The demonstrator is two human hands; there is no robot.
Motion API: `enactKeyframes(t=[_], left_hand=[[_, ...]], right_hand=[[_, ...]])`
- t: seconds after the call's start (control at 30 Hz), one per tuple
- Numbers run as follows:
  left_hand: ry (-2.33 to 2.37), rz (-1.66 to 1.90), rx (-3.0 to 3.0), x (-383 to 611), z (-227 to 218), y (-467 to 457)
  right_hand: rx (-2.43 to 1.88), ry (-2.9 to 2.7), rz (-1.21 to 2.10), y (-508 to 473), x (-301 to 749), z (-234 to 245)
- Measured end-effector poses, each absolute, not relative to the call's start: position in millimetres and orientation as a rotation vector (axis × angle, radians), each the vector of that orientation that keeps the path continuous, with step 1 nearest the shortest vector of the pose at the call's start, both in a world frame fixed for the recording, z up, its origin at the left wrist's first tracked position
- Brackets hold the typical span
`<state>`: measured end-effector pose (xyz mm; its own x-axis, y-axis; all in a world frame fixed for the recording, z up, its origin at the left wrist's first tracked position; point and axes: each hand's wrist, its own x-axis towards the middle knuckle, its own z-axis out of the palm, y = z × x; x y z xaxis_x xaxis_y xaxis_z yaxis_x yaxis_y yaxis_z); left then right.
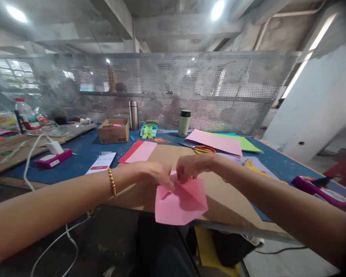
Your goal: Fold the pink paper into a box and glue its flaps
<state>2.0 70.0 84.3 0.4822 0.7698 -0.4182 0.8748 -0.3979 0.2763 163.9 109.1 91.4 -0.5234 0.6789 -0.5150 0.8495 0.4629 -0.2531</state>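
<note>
A folded sheet of pink paper (pixel 180 207) lies at the table's front edge, its near part sticking out over the edge. It has creases and a raised flap on the right. My left hand (pixel 160 175) holds the paper at its upper left, thumb pointing down onto the fold. Close beside it, my right hand (pixel 188 167) pinches the paper's far edge with curled fingers. Some fingertips of both hands are hidden. Beneath the paper is a brown cardboard sheet (pixel 225 200). Beyond my right hand lie scissors (pixel 200 148) with red and yellow handles.
Pink sheets (pixel 215 141) and green sheets (pixel 249 144) lie at the back right. A green bottle (pixel 184 124), a steel flask (pixel 134 116) and a cardboard box (pixel 113 131) stand along the back. A phone (pixel 102 163) lies left; purple power strips (pixel 53 158) sit at both sides.
</note>
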Motion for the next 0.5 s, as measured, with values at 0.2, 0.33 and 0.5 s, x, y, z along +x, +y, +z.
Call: enactKeyframes(t=[0.2,0.33,0.5], left_hand=[[1.282,-0.33,2.244,-1.5,83.2,81.6],[1.188,-0.264,2.139,-7.9,76.8,93.0],[1.1,-0.273,2.161,-13.4,73.4,101.7]], right_hand=[[1.246,2.432,-0.612,115.5,172.6,85.2],[1.215,2.491,-0.624,117.4,178.9,81.4],[1.182,2.537,-0.782,119.6,182.4,76.6]])
